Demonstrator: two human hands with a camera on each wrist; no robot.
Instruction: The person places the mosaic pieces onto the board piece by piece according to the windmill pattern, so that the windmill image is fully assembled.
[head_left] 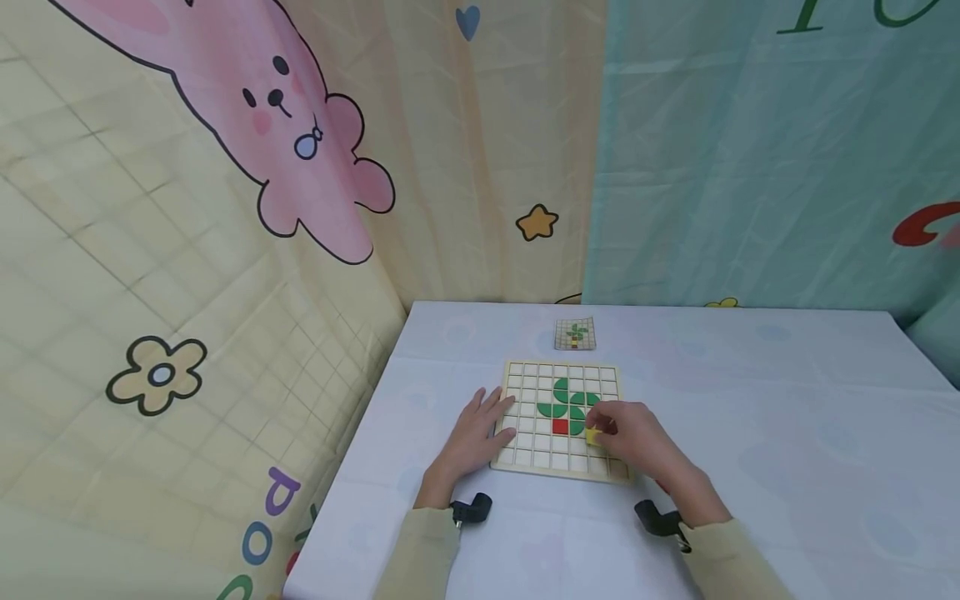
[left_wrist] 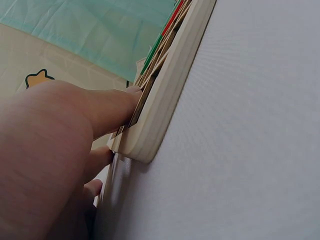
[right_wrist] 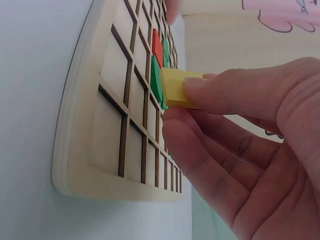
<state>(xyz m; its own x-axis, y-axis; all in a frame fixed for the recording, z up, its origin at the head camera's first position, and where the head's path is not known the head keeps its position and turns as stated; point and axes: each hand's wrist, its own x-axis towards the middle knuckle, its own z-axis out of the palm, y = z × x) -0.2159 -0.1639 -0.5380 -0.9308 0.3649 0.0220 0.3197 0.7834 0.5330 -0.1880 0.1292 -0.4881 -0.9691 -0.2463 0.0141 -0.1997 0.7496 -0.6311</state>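
A wooden grid board (head_left: 525, 457) lies on the table, with several green rounded tiles (head_left: 561, 388) and a red square tile (head_left: 560, 427) set in its cells. My right hand (head_left: 637, 433) pinches a yellow square tile (right_wrist: 175, 87) between thumb and fingers, close over the board just right of the lowest green piece. At the board's left edge rests my left hand (head_left: 472, 433), its fingers spread and fairly straight. In the left wrist view the thumb (left_wrist: 117, 106) lies on the board's edge (left_wrist: 165, 105), while the other fingers are partly hidden behind it.
Beyond the board lies a small pattern card (head_left: 575, 334) showing a green, red and yellow figure on a grid. A white cloth covers the table (head_left: 787, 433). Printed curtains (head_left: 480, 150) hang along the back and left sides.
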